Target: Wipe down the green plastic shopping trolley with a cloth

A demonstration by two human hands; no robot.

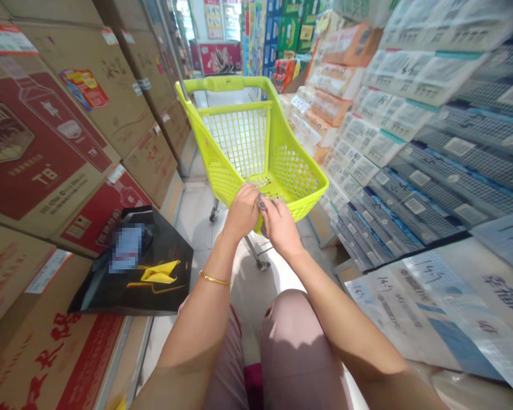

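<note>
In the head view, my two hands meet at the near end of a lime-green plastic shopping cart (277,156). Between them shows a small crumpled grey thing (262,202), mostly hidden by the fingers; its kind is unclear. My left hand (243,210), a gold bangle on its wrist, is closed on it from the left. From the right, my right hand (279,223) grips it with bent fingers. Both hands overlap the cart's front rim; I cannot tell whether they touch it. The visible part of the basket holds nothing.
Stacked cardboard cartons (47,142) line the left side. A black bag (162,290) with a yellow design leans by them. Piled packs of paper goods (393,114) rise on the right, with wrapped packs (444,307) lower down. Cart wheels (263,265) rest on the tiled floor.
</note>
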